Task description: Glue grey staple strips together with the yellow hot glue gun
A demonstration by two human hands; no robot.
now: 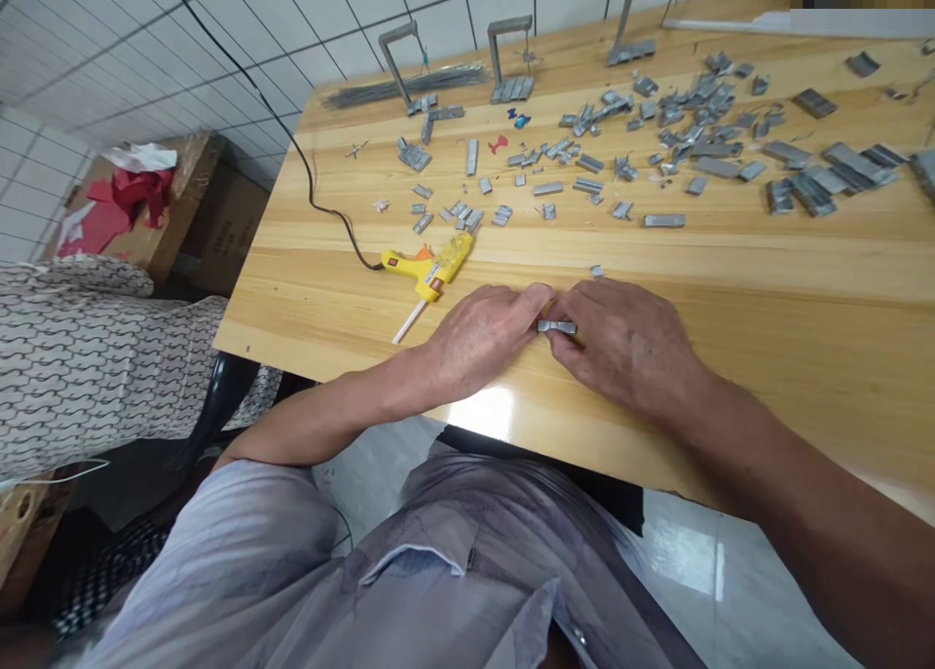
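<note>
Near the table's front edge, a short grey strip of staples (556, 327) sits between my two hands. My right hand (628, 343) is closed, thumb and fingers pinching the strip. My left hand (493, 333) is closed too, its fingertips meeting the strip's left end, partly hidden behind the thumb. A small bent staple piece (597, 271) lies just beyond my right hand. To the left of my left hand rests a yellow hot glue gun (436, 272) with a white glue stick (409, 321) sticking out of its back.
Many loose staple strips (705, 114) are scattered over the wooden table (351, 309). Toward the back stand several small frames made of staples (511, 60), beside a bundle of thin wires (409, 85). A black cord (311, 177) runs to the glue gun. A cardboard box (219, 231) stands left.
</note>
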